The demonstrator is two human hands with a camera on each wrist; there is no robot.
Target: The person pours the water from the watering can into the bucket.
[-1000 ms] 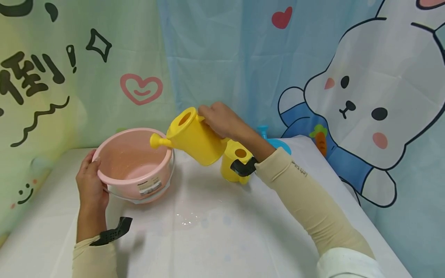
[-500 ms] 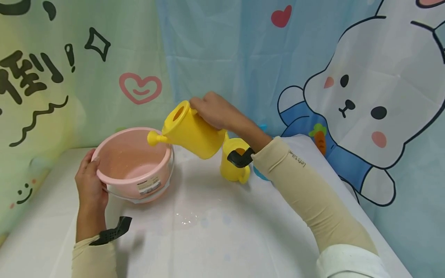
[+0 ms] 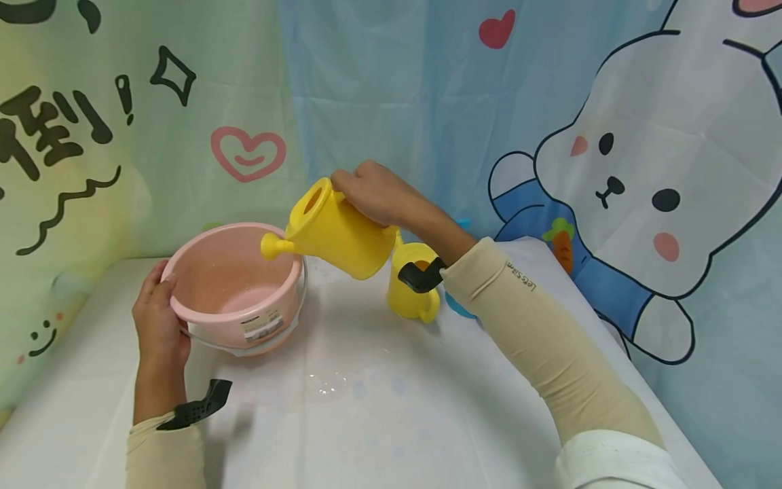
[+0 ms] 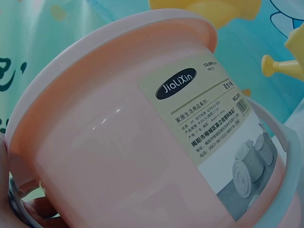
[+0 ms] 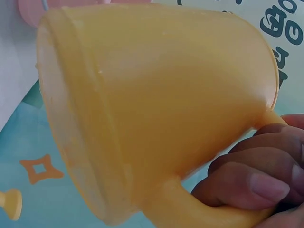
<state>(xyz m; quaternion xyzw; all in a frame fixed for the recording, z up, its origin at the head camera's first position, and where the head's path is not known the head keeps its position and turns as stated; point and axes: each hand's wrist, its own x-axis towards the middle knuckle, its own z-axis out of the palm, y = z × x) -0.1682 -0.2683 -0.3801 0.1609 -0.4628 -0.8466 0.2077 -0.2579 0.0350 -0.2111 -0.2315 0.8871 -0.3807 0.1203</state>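
My right hand (image 3: 375, 193) grips the handle of a yellow watering can (image 3: 342, 234), its fingers curled round it in the right wrist view. The can (image 5: 156, 95) is held above the table and tips left, its spout head over the right rim of a pink bucket (image 3: 244, 326). No stream of water shows at the spout. At the bucket's left side, my left hand (image 3: 161, 319) holds the rim, thumb over the edge and fingers outside. The bucket leans slightly toward me; a paper label (image 4: 204, 114) is on its wall.
A second yellow watering can (image 3: 406, 288) stands right of the bucket. Behind it a blue object (image 3: 458, 305) is mostly hidden by my forearm. Water drops (image 3: 328, 386) lie on the white tabletop (image 3: 366, 435). A printed curtain (image 3: 379, 81) hangs behind.
Over the second, my right hand with the yellow watering can has moved slightly left and up, then held nearly still. The left hand and bucket have stayed in place.
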